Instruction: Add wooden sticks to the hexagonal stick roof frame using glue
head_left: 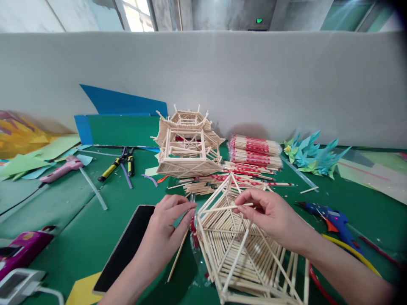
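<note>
My right hand (267, 212) pinches a thin wooden stick (219, 209) between thumb and fingers, above a many-sided frame of wooden sticks (243, 241). The stick lies nearly level, its left end close to the frame's left upper corner. Thumb and index fingertip of my left hand (170, 220) are drawn together just left of that corner; whether anything small is between them is hidden. Under this hand a loose stick (178, 256) lies on the green table beside clear plastic wrapping. A pagoda-like stick model (187, 148) stands behind the frame.
Bundled sticks in red-printed wrappers (254, 150) lie behind the frame, near blue-green folded paper (314, 154). A blue glue gun (333, 218) is at right. To the left are a black-screened tablet (127, 245), a pink glue gun (62, 169) and yellow-black pliers (117, 165).
</note>
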`<state>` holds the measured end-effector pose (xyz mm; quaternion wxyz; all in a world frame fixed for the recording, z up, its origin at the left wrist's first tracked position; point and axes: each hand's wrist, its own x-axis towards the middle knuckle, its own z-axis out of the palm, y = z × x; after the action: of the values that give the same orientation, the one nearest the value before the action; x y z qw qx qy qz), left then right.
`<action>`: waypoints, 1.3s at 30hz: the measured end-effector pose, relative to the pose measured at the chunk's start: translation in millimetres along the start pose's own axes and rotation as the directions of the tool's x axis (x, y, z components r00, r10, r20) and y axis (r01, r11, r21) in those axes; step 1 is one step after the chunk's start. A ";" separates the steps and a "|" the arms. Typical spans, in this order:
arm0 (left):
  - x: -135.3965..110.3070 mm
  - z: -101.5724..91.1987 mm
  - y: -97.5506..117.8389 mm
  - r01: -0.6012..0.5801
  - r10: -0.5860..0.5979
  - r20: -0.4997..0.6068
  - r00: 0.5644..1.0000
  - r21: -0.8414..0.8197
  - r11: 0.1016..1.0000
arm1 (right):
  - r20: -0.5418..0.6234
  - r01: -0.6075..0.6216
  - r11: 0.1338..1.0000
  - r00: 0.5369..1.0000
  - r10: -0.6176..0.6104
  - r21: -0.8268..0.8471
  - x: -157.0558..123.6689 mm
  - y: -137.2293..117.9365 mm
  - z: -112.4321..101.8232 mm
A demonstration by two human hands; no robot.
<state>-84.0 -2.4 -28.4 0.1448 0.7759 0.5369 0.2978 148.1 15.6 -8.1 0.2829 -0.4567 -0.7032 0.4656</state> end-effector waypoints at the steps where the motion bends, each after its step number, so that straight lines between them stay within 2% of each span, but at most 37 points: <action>1: 0.0 1.2 -0.1 -0.002 0.002 0.012 1.000 -0.018 1.000 | 0.004 -0.003 1.000 1.000 0.003 0.001 0.4 0.0 0.0; 8: 0.9 3.2 8.7 -0.088 0.089 0.101 0.991 -0.022 0.996 | -0.001 0.027 0.999 1.000 -0.027 -0.023 2.1 0.9 2.6; 15: -1.8 6.4 8.7 0.001 0.006 0.109 0.994 -0.071 0.997 | 0.034 0.024 0.999 0.999 -0.022 -0.044 3.2 0.3 2.3; 18: -3.4 7.8 7.1 0.021 -0.009 0.106 0.994 -0.111 0.994 | 0.054 0.058 0.992 0.997 -0.052 -0.112 2.8 -3.3 0.0; 21: -3.5 8.8 6.9 0.030 -0.018 0.092 0.996 -0.132 0.991 | 0.056 0.130 0.958 0.991 -0.120 -0.254 3.2 -5.8 -0.9; 27: -4.0 10.6 4.2 0.049 -0.032 0.100 0.994 -0.174 0.984 | 0.055 0.229 0.838 0.971 -0.233 -0.495 8.3 -2.0 2.9; 33: -5.5 12.2 3.4 0.105 -0.082 0.112 0.990 -0.222 0.969 | 0.042 0.293 0.769 0.943 -0.329 -0.569 11.9 7.7 5.8; 39: -3.0 13.9 4.4 0.070 -0.037 0.140 0.990 -0.245 0.967 | 0.047 0.285 0.773 0.948 -0.314 -0.567 12.6 10.8 6.2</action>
<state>-72.8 -5.6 -37.8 0.2849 0.7550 0.5051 0.3061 141.7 26.2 -20.8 0.2224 -0.4137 -0.8657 0.1730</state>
